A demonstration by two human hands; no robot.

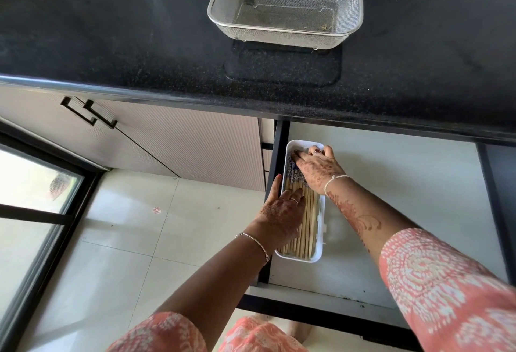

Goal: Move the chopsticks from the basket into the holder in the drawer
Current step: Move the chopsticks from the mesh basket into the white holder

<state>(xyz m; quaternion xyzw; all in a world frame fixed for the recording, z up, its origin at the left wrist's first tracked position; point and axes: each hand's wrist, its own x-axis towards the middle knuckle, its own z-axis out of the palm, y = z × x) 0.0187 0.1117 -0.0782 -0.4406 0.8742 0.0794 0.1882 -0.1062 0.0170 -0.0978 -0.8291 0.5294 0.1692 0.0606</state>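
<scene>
Head view, looking steeply down over a counter edge into an open drawer.

The single wide-angle camera sits at the person's head and faces forward and down, so the black countertop (111, 30) fills the upper part of the frame and the open drawer (391, 184) lies below it, with the pale floor (125, 240) at lower left. The mesh basket (287, 5) on the counter is the farthest thing, near the top edge. The two forearms enter from the bottom edge and reach away from the lens to the white holder (318, 248) at mid-frame. Straight lines bow toward the edges, showing the wide lens. No second view shares the scene.
</scene>
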